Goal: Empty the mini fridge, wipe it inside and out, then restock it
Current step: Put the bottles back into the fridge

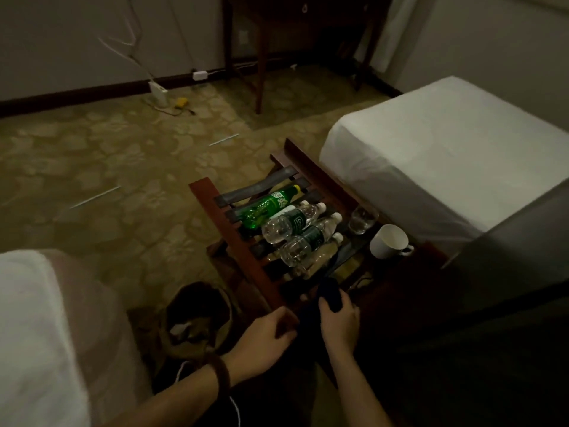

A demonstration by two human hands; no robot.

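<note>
Dim hotel room, patterned carpet [123,167], white bed [446,155] at right. Wooden luggage rack [243,241] beside the bed, carrying a green bottle [269,206], clear water bottles [292,221] lying side by side, a drinking glass [362,219] and a white mug [389,241]. Right hand [338,318] low at the rack's near end, fingers [326,303] curled round a dark cloth [330,293]. Left hand [264,337] just beside, fingers bent inward, hard to tell whether gripping the cloth's dark lower part. Woven bin [197,318] on the floor at left. Mini fridge not visible.

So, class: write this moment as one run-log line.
left hand: curled, contents unclear | right hand: grips dark cloth | bottles: lying on luggage rack | fridge: unseen
</note>
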